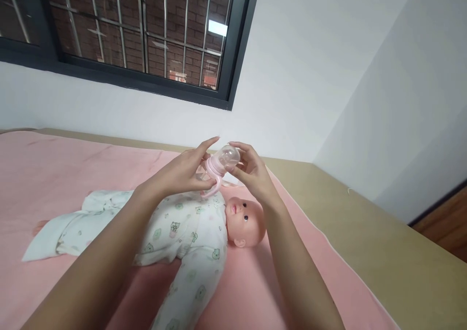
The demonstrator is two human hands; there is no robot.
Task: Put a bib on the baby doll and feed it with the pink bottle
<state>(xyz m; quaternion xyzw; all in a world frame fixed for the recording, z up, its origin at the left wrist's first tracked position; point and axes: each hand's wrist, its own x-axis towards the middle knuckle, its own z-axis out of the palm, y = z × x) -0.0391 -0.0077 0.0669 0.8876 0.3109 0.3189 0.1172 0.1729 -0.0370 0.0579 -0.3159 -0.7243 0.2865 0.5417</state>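
A small baby bottle [215, 166] with a pink collar and pink side handles is held tilted above the doll's chest and neck. My left hand [185, 171] grips it around the body and handle, its index finger stretched out. My right hand [254, 173] has its fingers and thumb around the clear dome cap [229, 155], which sits at the collar; whether it is loose I cannot tell. Below lies a baby doll [248, 225] on its back, head to the right, in a white printed outfit [186, 228]. My left forearm hides part of its body.
The doll lies on a pink blanket [241, 291] spread over a tan surface [328, 213]. Behind stands a white wall [292, 77] with a dark-framed, barred window [146, 33]. A brown wooden panel [445, 223] shows at the right edge.
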